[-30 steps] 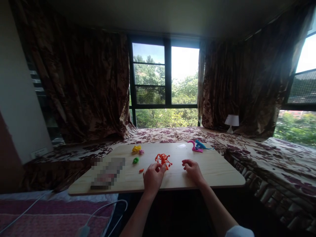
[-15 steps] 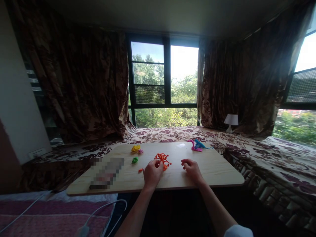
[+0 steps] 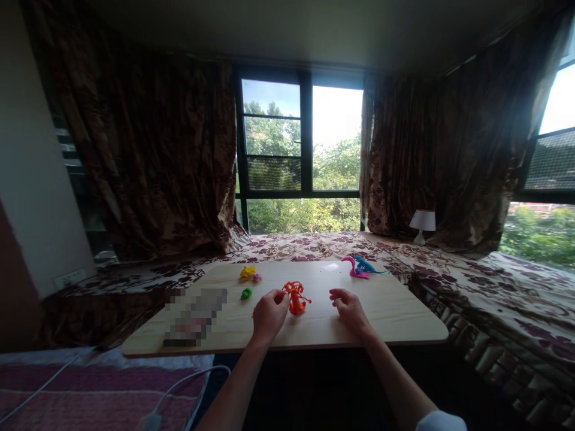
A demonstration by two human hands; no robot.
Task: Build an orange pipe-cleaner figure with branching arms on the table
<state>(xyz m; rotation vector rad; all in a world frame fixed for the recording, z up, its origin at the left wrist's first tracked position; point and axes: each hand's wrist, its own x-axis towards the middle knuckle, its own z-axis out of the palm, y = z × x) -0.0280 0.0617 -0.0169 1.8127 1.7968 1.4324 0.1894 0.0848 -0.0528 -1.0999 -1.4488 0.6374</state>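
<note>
An orange modelling-clay figure (image 3: 297, 306) stands on the table in front of me, with a thick base and several thin curling strands spreading from its top. My left hand (image 3: 271, 312) is beside it on the left, thumb and fingertips pinched on one of the strands. The held tip is hidden by the fingers. My right hand (image 3: 349, 309) rests to the right of the figure, apart from it, fingers loosely curled and spread with nothing in them.
On the light wood table (image 3: 381, 317) lie a yellow clay lump (image 3: 248, 272), a small pink piece (image 3: 257, 278) and a green lump (image 3: 247, 293). Pink (image 3: 351, 267) and blue (image 3: 366, 264) clay figures sit back right. A blurred-out flat object (image 3: 195, 317) lies at left.
My left hand has moved slightly left, off the front of the orange figure, so more of its base shows. The right hand has stayed nearly still. The view has shifted slightly.
</note>
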